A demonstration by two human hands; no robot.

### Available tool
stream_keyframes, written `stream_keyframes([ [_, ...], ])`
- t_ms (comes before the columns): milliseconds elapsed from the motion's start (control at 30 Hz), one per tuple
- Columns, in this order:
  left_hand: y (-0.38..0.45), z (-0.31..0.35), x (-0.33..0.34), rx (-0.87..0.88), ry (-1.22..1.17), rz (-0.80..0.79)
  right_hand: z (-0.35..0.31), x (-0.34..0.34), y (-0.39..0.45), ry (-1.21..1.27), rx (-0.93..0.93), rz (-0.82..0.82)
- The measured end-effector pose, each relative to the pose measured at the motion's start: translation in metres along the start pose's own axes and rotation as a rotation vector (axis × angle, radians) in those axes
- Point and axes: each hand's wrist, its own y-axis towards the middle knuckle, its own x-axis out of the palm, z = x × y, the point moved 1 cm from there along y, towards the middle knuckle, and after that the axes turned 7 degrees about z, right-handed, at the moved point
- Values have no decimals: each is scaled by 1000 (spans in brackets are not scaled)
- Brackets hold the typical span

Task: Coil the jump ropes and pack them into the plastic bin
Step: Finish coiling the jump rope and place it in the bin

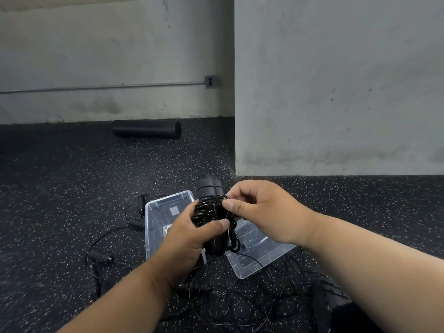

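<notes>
We observe the left hand (189, 239) with its grip clamped around a jump rope (211, 212), fingers and thumb wrapped about the two black handles held side by side, with the thin black cord wound in many turns around them. The handle tops stand up above the coil; the lower ends show below the thumb. The right hand (259, 210) has its grip together on a strand of that cord, thumb and forefinger pinching it at the right side of the coil, the other fingers curled. The bundle is held in the air, above the plastic bin (158, 212), and touches neither bin nor floor. The bin is clear, stands on the floor (60, 188) just beyond the hands, and we can make out a label or two through its walls; whether it holds any rope we cannot tell. Its clear lid (257, 253) lies flat on the floor, just beside the bin to the right. More jump ropes (101, 255) lie uncoiled on the floor: black handles and loose cord to the left of the bin, and a tangle of cord in front of it under the forearms. A black foam roller (147, 130) lies at the far edge of the floor against the wall (336, 80), well apart from the bin.
</notes>
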Motion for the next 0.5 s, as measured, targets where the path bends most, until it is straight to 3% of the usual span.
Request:
stream_keyframes([
  [500, -2, -8, -5, 11, 37, 49, -5, -6, 2, 139, 100, -153],
])
